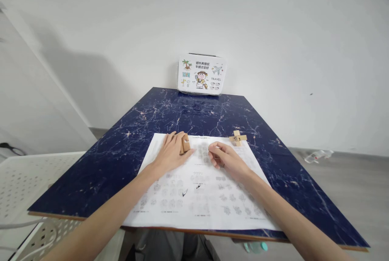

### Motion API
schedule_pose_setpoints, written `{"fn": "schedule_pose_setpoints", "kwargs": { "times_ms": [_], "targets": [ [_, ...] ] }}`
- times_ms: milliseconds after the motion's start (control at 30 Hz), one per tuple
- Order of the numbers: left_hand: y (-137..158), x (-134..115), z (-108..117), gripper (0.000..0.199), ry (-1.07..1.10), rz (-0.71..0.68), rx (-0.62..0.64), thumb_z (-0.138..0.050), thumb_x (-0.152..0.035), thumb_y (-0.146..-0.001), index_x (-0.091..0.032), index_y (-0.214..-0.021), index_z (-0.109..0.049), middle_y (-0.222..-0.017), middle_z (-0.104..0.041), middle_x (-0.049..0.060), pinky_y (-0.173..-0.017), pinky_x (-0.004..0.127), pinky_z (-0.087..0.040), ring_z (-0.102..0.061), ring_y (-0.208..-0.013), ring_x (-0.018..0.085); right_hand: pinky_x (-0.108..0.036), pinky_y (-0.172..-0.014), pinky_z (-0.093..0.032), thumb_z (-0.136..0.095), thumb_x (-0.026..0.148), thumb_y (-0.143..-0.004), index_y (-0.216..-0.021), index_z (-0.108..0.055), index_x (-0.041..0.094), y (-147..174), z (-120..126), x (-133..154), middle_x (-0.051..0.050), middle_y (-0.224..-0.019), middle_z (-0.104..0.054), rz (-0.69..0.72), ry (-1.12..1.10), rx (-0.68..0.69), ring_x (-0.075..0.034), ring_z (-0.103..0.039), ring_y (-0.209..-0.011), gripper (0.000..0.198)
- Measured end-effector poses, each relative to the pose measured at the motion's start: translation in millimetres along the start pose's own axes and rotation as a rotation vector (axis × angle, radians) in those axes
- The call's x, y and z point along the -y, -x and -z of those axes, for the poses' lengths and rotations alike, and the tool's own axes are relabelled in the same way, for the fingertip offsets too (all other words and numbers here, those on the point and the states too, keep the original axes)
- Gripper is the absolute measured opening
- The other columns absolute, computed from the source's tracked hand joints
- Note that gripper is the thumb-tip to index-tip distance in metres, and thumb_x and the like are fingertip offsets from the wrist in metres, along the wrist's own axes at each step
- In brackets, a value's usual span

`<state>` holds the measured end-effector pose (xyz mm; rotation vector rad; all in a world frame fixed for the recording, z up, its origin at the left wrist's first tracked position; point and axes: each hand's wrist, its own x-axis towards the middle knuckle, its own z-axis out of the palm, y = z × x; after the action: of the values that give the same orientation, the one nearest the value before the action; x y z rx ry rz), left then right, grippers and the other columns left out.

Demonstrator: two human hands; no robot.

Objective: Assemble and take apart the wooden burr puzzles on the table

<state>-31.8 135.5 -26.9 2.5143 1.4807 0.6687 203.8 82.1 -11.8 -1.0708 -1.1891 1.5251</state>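
My left hand (pixel 172 150) lies over a brown notched wooden block (pixel 185 143), its thumb and fingers around it. The palm hides part of the block. A little to the right, my right hand (pixel 226 157) is curled with the fingertips close together. Whatever it may hold is hidden by the fingers. Beyond the right hand, a cross-shaped assembly of wooden pieces (pixel 238 137) sits at the far right corner of a printed paper sheet (pixel 194 216). Faint diagrams and lines of small print cover the sheet, which lies under both hands.
The table (pixel 194 111) has a dark blue marbled top. At its far edge a white cartoon-printed case (pixel 201 75) leans against the wall. A white perforated surface (pixel 27 180) with cables stands to the left. A clear plastic item (pixel 317 156) and a teal-capped bottle (pixel 255 247) lie on the floor.
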Motion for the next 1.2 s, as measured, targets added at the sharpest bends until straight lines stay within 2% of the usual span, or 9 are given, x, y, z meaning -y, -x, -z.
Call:
{"fn": "schedule_pose_setpoints", "kwargs": {
  "times_ms": [300, 500, 600, 700, 800, 867, 967, 1033, 1200],
  "targets": [
    [5, -15, 10, 0.067, 0.159, -0.233, 0.169, -0.063, -0.059, -0.092, -0.027, -0.147, -0.042, -0.151, -0.052, 0.011, -0.116, 0.047, -0.041, -0.040, -0.147, 0.033, -0.027, -0.053, -0.035, -0.078, 0.057, -0.083, -0.080, -0.056, 0.021, 2, -4, 4, 0.002, -0.071, -0.060, -0.012, 0.013, 0.004, -0.010, -0.048, -0.055, 0.042],
    [5, -17, 7, 0.067, 0.112, -0.169, 0.101, -0.064, -0.061, -0.091, -0.026, -0.145, -0.046, -0.151, -0.053, 0.012, -0.117, 0.049, -0.039, -0.045, -0.142, 0.033, -0.027, -0.053, -0.035, -0.077, 0.058, -0.083, -0.082, -0.057, 0.022, 2, -3, 3, 0.002, -0.072, -0.061, -0.003, 0.029, 0.008, -0.011, -0.049, -0.055, 0.042],
    [2, -16, 7, 0.043, 0.103, -0.135, 0.012, -0.046, -0.050, -0.104, -0.022, -0.137, -0.051, -0.142, -0.058, 0.012, -0.114, 0.048, -0.041, -0.051, -0.134, 0.030, -0.028, -0.054, -0.037, -0.075, 0.060, -0.083, -0.083, -0.057, 0.023, 1, -3, 2, 0.003, -0.071, -0.060, 0.011, 0.068, 0.007, -0.012, -0.049, -0.055, 0.041],
    [-1, -15, 9, 0.034, 0.061, -0.090, -0.118, -0.028, -0.030, -0.109, -0.019, -0.123, -0.057, -0.127, -0.064, 0.012, -0.108, 0.045, -0.044, -0.058, -0.120, 0.026, -0.031, -0.060, -0.043, -0.071, 0.055, -0.088, -0.087, -0.059, 0.023, 0, -3, -2, 0.001, -0.074, -0.061, 0.119, 0.228, -0.001, -0.014, -0.053, -0.061, 0.034],
    [-3, -14, 11, 0.028, -0.051, -0.015, -0.200, -0.033, -0.024, -0.106, -0.016, -0.115, -0.058, -0.119, -0.065, 0.013, -0.102, 0.045, -0.046, -0.061, -0.111, 0.028, -0.034, -0.071, -0.049, -0.066, 0.040, -0.093, -0.094, -0.063, 0.024, 0, -4, -7, -0.003, -0.090, -0.066, 0.305, 0.494, -0.024, -0.019, -0.061, -0.078, 0.017],
    [-3, -12, 11, 0.025, -0.134, 0.032, -0.203, -0.035, -0.023, -0.105, -0.016, -0.113, -0.058, -0.117, -0.066, 0.014, -0.099, 0.044, -0.046, -0.062, -0.110, 0.029, -0.037, -0.078, -0.052, -0.064, 0.031, -0.093, -0.102, -0.064, 0.025, 1, -5, -11, -0.006, -0.103, -0.066, 0.432, 0.660, -0.014, -0.022, -0.063, -0.090, 0.011],
    [-2, -12, 10, 0.024, -0.214, 0.080, -0.167, -0.034, -0.023, -0.106, -0.016, -0.111, -0.056, -0.107, -0.071, 0.013, -0.094, 0.044, -0.045, -0.067, -0.103, 0.029, -0.045, -0.098, -0.051, -0.064, 0.021, -0.091, -0.118, -0.063, 0.027, 3, -7, -15, -0.009, -0.121, -0.062, 0.587, 0.817, 0.027, -0.027, -0.060, -0.113, 0.028],
    [-2, -13, 10, 0.023, -0.234, 0.091, -0.143, -0.034, -0.024, -0.107, -0.016, -0.108, -0.056, -0.095, -0.073, 0.012, -0.090, 0.045, -0.045, -0.070, -0.094, 0.030, -0.049, -0.110, -0.047, -0.065, 0.020, -0.091, -0.126, -0.061, 0.028, 3, -7, -18, -0.010, -0.129, -0.059, 0.626, 0.856, 0.038, -0.029, -0.056, -0.125, 0.037],
    [-3, -13, 11, 0.024, -0.239, 0.076, -0.095, -0.035, -0.019, -0.105, -0.017, -0.098, -0.057, -0.086, -0.074, 0.012, -0.088, 0.046, -0.044, -0.073, -0.087, 0.031, -0.054, -0.113, -0.047, -0.069, 0.027, -0.092, -0.134, -0.061, 0.029, 2, -6, -21, -0.011, -0.133, -0.056, 0.596, 0.893, 0.047, -0.032, -0.054, -0.130, 0.043]
  ]
}}
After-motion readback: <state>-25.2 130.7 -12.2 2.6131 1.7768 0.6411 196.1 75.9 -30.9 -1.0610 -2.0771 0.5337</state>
